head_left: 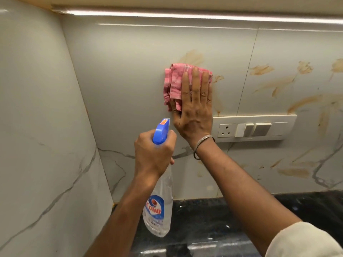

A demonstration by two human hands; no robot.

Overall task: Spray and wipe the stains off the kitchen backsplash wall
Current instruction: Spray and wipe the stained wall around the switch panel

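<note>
My right hand [194, 108] lies flat with straight fingers on a crumpled pink cloth [173, 84], pressing it against the pale backsplash wall [126, 75]. Brown stains [193, 57] show just above and right of the cloth, and more smears [300, 102] spread over the right tile. My left hand [154, 154] grips the neck of a clear spray bottle [159, 206] with a blue trigger head [161, 131], its nozzle pointing up at the wall just below the cloth.
A white switch and socket plate [256, 127] sits on the wall right of my right hand. A marble side wall [40, 127] closes the corner on the left. A dark speckled countertop [204, 219] runs below. A light strip [185, 15] glows overhead.
</note>
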